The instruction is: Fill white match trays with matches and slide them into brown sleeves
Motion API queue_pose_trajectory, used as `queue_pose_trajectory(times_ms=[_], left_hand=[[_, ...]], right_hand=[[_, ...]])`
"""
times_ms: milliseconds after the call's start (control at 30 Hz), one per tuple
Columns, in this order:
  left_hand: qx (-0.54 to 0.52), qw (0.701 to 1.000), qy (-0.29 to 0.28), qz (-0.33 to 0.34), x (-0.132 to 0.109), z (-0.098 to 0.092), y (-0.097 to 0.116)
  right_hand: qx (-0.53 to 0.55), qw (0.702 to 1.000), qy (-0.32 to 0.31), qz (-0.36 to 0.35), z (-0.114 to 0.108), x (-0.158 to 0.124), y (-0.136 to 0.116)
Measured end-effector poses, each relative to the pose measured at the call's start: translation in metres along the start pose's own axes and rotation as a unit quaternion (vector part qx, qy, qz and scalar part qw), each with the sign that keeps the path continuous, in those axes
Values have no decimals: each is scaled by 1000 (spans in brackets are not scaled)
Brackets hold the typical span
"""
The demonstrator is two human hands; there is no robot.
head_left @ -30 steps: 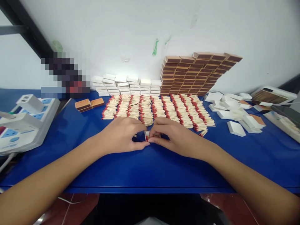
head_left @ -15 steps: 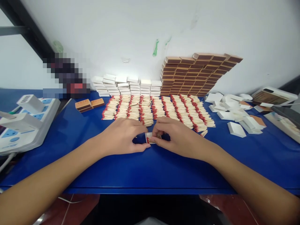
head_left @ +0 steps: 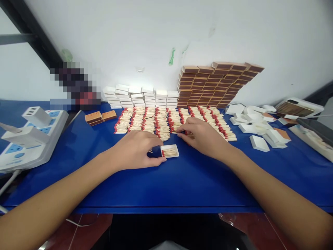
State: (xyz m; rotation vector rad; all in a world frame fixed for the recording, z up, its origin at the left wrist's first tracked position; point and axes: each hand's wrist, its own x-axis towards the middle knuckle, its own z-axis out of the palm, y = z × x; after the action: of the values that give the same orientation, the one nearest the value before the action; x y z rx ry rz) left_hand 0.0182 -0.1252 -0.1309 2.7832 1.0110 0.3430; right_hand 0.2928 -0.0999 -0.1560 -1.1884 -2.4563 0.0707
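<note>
Head view, left to right. A white power strip [head_left: 15, 152] is seen at the far left of the blue table [head_left: 182, 187], with a white adapter [head_left: 35, 114] plugged into it. Behind it, a patch against the wall [head_left: 130, 31] is blurred out, so its contents can't be told. Two brown matchboxes [head_left: 100, 117] are laid side by side, touching, just left of the match rows [head_left: 145, 119]. Low white tray stacks [head_left: 142, 96] are lined up along the wall behind the rows' left half. The rows are spread flat across mid-table, red heads aligned in stripes.

Left hand [head_left: 135, 151] is rested on the table in front of the rows, fingers curled. The left end of the match tray [head_left: 170, 151] is held between its thumb and forefinger. The tray is set flat on the table, open side up, partly filled with sticks, red heads at its left end. It sits just in front of the rows, between the two hands.

Right hand [head_left: 204, 137] is placed palm down on the rows, just behind and right of the tray, apart from it. Fingertips are bunched on the sticks — whether any are actually pinched cannot be told.

A brown sleeve stack [head_left: 218, 85] is piled against the wall behind the rows' right half, taller than the white stacks and just beside them. Loose white trays [head_left: 257, 121] are scattered right of the rows. At the far right a flat white-edged item [head_left: 299, 108] is seen near the wall; what it is cannot be told.
</note>
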Motion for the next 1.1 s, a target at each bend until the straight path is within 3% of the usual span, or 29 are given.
queue_pose_trajectory(times_ms=[1100], left_hand=[[6, 1000, -7, -2, 0, 1, -1]], right_hand=[[28, 999, -41, 16, 2, 1, -5]])
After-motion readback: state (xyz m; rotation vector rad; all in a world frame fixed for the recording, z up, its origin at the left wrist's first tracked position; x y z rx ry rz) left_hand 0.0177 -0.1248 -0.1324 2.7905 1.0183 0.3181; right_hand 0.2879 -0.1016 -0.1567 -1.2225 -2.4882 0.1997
